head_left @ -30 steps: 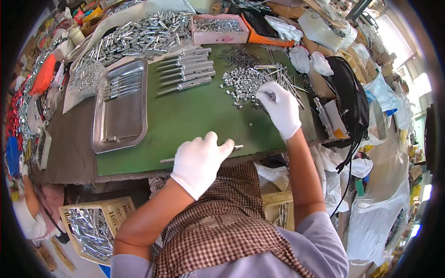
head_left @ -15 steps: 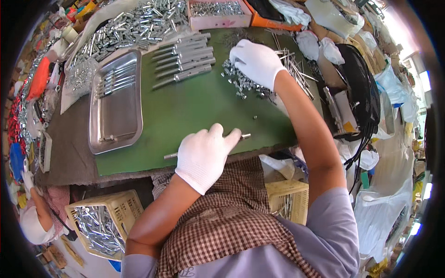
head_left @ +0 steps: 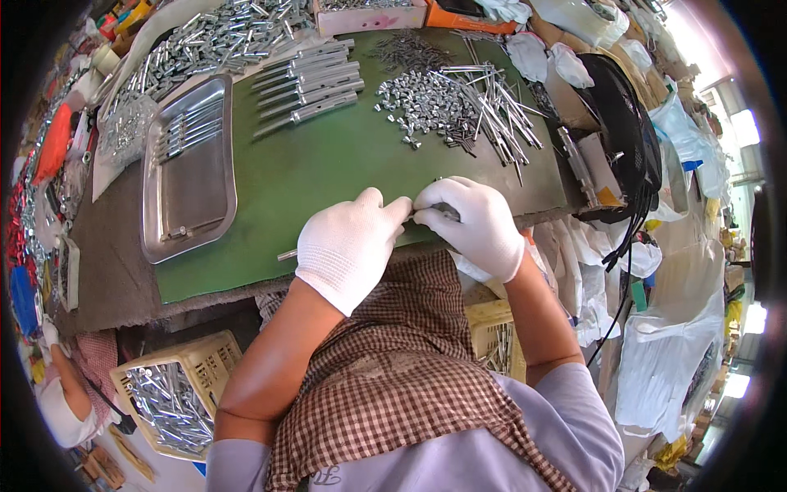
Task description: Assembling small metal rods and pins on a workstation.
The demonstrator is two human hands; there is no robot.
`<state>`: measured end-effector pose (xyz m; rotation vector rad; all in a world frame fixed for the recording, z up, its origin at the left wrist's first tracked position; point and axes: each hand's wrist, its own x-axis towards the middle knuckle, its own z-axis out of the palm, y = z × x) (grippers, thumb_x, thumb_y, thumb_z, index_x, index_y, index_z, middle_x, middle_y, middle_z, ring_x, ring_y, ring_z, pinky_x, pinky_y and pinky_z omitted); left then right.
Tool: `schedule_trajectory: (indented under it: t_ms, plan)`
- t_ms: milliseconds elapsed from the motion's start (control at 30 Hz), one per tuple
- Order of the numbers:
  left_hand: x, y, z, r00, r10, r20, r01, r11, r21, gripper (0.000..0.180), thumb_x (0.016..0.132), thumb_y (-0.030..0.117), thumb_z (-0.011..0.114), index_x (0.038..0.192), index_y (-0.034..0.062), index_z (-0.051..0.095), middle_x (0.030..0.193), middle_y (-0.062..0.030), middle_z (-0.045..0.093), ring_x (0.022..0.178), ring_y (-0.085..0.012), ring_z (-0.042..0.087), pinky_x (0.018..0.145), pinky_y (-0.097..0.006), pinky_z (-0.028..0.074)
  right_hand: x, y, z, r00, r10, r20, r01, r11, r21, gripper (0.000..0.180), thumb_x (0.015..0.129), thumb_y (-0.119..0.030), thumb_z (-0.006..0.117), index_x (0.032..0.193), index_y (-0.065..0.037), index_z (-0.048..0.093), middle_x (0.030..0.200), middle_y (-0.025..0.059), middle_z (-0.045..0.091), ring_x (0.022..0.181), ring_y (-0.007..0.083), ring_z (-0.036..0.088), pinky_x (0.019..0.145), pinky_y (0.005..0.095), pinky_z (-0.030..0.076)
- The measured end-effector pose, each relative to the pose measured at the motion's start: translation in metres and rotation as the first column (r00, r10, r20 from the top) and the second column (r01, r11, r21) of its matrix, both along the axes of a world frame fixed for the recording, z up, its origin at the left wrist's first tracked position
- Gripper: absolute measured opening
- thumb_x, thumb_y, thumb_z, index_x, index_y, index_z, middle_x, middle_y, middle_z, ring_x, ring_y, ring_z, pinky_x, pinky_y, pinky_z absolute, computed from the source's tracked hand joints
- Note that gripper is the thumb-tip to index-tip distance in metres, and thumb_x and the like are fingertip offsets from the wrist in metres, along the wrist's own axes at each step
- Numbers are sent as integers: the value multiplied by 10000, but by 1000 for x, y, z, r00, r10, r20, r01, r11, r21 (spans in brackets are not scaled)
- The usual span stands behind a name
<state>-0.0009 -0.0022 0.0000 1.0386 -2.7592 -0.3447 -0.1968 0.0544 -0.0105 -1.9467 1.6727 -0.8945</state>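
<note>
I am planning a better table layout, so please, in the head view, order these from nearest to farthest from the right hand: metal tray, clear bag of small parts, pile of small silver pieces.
From the right hand:
1. Pile of small silver pieces: ahead, slightly left.
2. Metal tray: well to the left.
3. Clear bag: beyond the tray, farther left.

The left forearm (head_left: 279, 357) is directed toward one o'clock, the right forearm (head_left: 541, 316) toward eleven; the gloved left hand (head_left: 346, 252) and gloved right hand (head_left: 479, 220) are held with curled fingers (head_left: 398, 210) nearly meeting.
</note>
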Motion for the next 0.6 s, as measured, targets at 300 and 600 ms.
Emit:
schedule_trajectory:
  t_ms: [300,600]
  plan:
    - [-1,-1,0,1000,20,9,-20,999,30,218,897,269,662,1103,198,655,845,-87,598,707,-309,656,608,-428,528,6,-1,0,990,-66,-122,54,994,-97,95,827,-155,743,877,-89,696,831,99,649,726,308,652,652,382,517]
    - [0,-3,0,1000,21,-3,-20,998,56,195,901,274,650,1081,200,646,854,-93,607,708,-322,649,611,-435,520,8,-5,-12,983,-71,-167,30,972,-232,108,810,-150,756,880,-103,688,804,86,640,702,311,644,614,385,516]
